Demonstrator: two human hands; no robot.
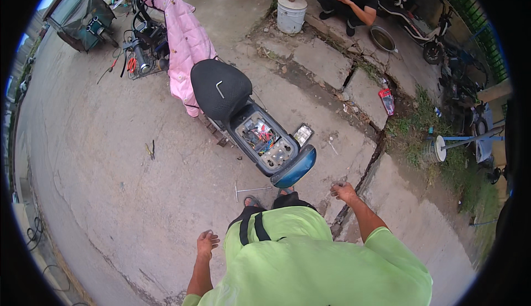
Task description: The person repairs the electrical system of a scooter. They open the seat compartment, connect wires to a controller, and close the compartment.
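Observation:
My left hand [207,243] hangs beside my left hip, fingers loosely bent and apart, with nothing visible in it. Off my right side, my right hand [344,191] is held out over the ground with its fingers apart, also bare. In front of my feet stands an electric scooter with a blue rear end [296,167]. Its open compartment [237,136] shows a tangle of coloured wires [267,137]. An L-shaped hex key [219,90] lies on the black seat [204,97]. A T-handle wrench [253,189] rests on the ground by my left foot.
Pliers [150,150] lie left of the scooter; a small box [303,133] sits right of it. A pink quilted cover [188,40] drapes its front. Far right, a person [354,2] squats near a white bucket [291,16] and a metal basin [383,39]. Cracked slabs [323,63] edge the pavement.

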